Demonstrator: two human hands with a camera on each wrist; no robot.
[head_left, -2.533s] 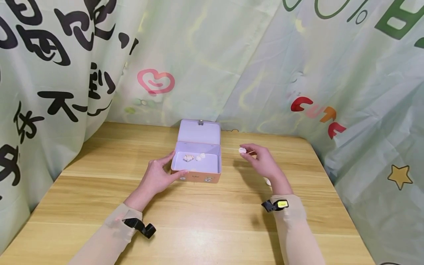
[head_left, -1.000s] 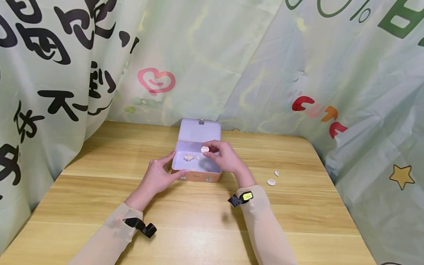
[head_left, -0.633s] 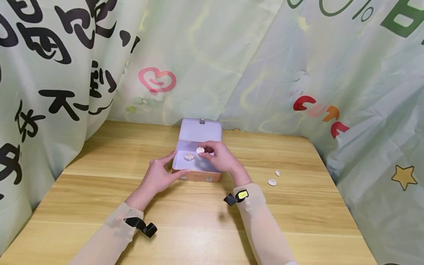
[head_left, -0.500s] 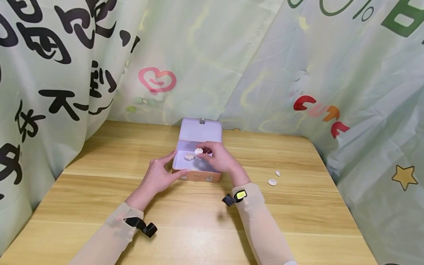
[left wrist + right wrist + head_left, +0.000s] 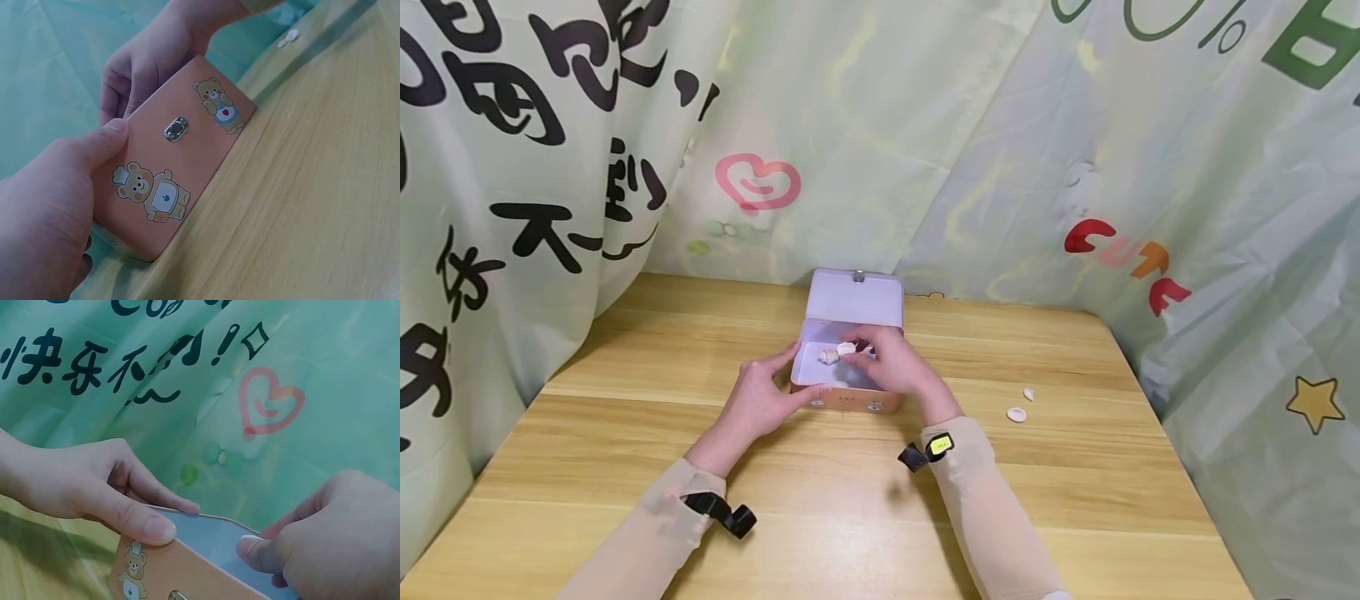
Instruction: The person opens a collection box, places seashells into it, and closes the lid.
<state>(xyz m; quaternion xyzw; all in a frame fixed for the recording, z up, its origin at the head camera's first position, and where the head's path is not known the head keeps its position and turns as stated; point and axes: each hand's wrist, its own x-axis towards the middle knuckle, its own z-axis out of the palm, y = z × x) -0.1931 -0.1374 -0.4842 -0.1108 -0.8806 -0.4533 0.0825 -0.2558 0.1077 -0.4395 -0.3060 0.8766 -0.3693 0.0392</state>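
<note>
An orange tin box (image 5: 853,401) with a lilac inside stands on the table, its lid (image 5: 855,297) open toward the back. My left hand (image 5: 756,402) grips the box's left end, thumb over the front rim. Bear pictures and a metal catch (image 5: 177,129) show on the front in the left wrist view. Inside the box my right hand (image 5: 897,360) pinches a white seashell (image 5: 846,348) between thumb and fingers. Beside that shell lies a spiral seashell (image 5: 828,357) on the box floor. My right hand hides much of the box's right half.
Two small white shells (image 5: 1017,414) lie on the wooden table (image 5: 850,533) to the right of the box. A printed curtain (image 5: 880,150) hangs behind the table and along both sides.
My right hand has carried the white shell from right of the box leftward over it, then lowered it inside toward the spiral shell. My left hand has stayed on the box.
</note>
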